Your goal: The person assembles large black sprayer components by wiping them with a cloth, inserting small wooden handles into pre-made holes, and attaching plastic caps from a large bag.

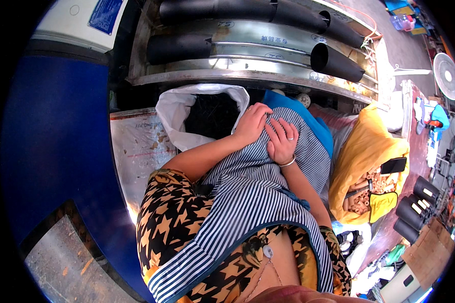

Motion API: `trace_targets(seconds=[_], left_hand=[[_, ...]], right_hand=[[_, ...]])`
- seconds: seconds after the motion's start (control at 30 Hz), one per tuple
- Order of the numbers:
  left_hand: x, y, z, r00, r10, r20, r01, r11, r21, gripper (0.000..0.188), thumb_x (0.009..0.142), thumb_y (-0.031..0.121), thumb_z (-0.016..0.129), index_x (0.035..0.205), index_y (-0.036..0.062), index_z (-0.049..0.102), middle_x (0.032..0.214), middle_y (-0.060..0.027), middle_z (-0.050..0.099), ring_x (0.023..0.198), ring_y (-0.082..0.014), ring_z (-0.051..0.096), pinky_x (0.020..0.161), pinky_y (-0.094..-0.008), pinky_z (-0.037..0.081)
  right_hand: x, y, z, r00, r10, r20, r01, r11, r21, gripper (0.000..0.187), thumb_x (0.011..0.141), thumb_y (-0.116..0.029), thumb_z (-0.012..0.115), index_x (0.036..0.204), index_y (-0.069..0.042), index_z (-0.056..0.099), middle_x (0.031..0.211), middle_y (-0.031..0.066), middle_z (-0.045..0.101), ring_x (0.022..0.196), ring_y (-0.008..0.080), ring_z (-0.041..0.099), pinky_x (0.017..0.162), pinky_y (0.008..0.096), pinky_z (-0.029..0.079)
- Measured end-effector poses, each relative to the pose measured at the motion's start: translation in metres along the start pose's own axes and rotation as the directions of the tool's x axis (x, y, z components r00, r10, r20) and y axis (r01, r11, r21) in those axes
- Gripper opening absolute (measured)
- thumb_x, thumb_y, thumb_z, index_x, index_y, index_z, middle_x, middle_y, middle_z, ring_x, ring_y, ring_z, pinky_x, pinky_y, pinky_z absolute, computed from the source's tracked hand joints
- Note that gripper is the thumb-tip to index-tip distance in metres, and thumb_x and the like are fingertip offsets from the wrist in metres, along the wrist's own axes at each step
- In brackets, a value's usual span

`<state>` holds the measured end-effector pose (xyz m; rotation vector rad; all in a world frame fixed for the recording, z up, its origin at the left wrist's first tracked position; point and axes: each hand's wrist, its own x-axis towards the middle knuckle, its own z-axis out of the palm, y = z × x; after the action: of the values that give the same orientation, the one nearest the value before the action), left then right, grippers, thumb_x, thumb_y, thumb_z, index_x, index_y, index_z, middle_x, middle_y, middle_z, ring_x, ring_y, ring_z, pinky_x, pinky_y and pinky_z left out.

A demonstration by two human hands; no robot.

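Left hand (252,124) and right hand (282,141): nothing visibly gripped, fingers loosely extended on striped fabric apron (255,174), spreading toward 6 o'clock. From hands: crinkly white sack (170,115), 10 o'clock; yellow cloth sack (360,144), 4; metal tray (187,77), smooth black cylinders (333,63), 12.

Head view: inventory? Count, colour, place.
Machine: 1, blue and white, left
Rack: 1, grey, top
Tubes: several, black, on rack
Sack: 1, white, in front of rack
Bag: 1, yellow, right
Pieces: many, tan, in bag
Flat object: 1, black, on bag
Fan: 1, white, upper right
Cylinders: several, black, right
Cardboard: 1+, brown, lower right
Clutter: uncountable, mixed, far right
Apron: 1, blue-and-white striped, centre
Shirt: 1, black and tan, under apron
Left hand: 1, bare, on apron
Right hand: 1, bare, on apron
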<state>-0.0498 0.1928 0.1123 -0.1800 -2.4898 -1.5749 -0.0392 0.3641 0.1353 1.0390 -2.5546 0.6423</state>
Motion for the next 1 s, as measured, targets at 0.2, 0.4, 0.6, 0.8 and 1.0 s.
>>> trace_targets(seconds=[0.2, 0.4, 0.6, 0.8, 1.0], left_hand=[[0.0002, -0.0004, -0.0003, 1.0, -0.022, 0.006, 0.022, 1.0, 0.019, 0.019, 0.088, 0.002, 0.051, 0.106, 0.0046, 0.059, 0.106, -0.0134, 0.059, 0.101, -0.0344, 0.058, 0.087, -0.0402, 0.048], [0.0003, -0.0018, 0.0004, 1.0, -0.005, 0.007, 0.005, 1.0, 0.016, 0.02, 0.088, 0.002, 0.051, 0.106, 0.0045, 0.059, 0.105, -0.0138, 0.059, 0.101, -0.0346, 0.059, 0.086, -0.0399, 0.048], [-0.0006, -0.0018, -0.0007, 0.999, -0.036, 0.017, 0.036, 0.999, 0.008, 0.019, 0.089, 0.002, 0.051, 0.106, 0.0045, 0.059, 0.106, -0.0136, 0.059, 0.101, -0.0342, 0.058, 0.087, -0.0401, 0.048], [-0.0022, -0.0003, 0.0003, 0.999, -0.046, 0.019, 0.046, 0.999, 0.01, 0.018, 0.09, 0.005, 0.052, 0.106, 0.0049, 0.059, 0.108, -0.0129, 0.059, 0.103, -0.0337, 0.058, 0.089, -0.0405, 0.047], [-0.0024, -0.0007, -0.0007, 0.998, -0.051, 0.022, 0.05, 0.999, 0.018, 0.018, 0.09, 0.005, 0.051, 0.106, 0.0056, 0.06, 0.108, -0.0128, 0.059, 0.103, -0.0336, 0.058, 0.087, -0.0401, 0.048]], right_hand=[[0.0006, -0.0007, -0.0004, 1.0, 0.007, 0.005, -0.007, 1.0, -0.003, 0.039, 0.083, -0.025, 0.053, 0.117, -0.013, 0.068, 0.127, 0.0059, 0.061, 0.124, 0.0268, 0.052, 0.108, 0.0469, 0.031], [-0.0004, 0.0011, 0.001, 1.0, 0.001, 0.0, -0.001, 1.0, -0.012, 0.038, 0.083, -0.026, 0.053, 0.116, -0.013, 0.068, 0.127, 0.006, 0.061, 0.124, 0.0266, 0.052, 0.108, 0.0467, 0.031], [0.0004, -0.0009, 0.0013, 1.0, 0.01, 0.016, -0.01, 1.0, -0.007, 0.038, 0.084, -0.027, 0.052, 0.116, -0.013, 0.068, 0.127, 0.0061, 0.061, 0.124, 0.027, 0.052, 0.108, 0.0473, 0.031], [-0.0021, -0.0005, 0.0015, 0.999, 0.012, 0.031, -0.011, 1.0, -0.023, 0.039, 0.092, -0.03, 0.043, 0.117, -0.013, 0.068, 0.128, 0.0068, 0.061, 0.125, 0.0271, 0.051, 0.11, 0.0469, 0.029], [-0.0014, -0.0009, 0.0021, 0.999, 0.01, 0.034, -0.009, 1.0, -0.022, 0.04, 0.093, -0.03, 0.042, 0.118, -0.013, 0.067, 0.129, 0.0063, 0.06, 0.125, 0.027, 0.05, 0.109, 0.047, 0.029]])
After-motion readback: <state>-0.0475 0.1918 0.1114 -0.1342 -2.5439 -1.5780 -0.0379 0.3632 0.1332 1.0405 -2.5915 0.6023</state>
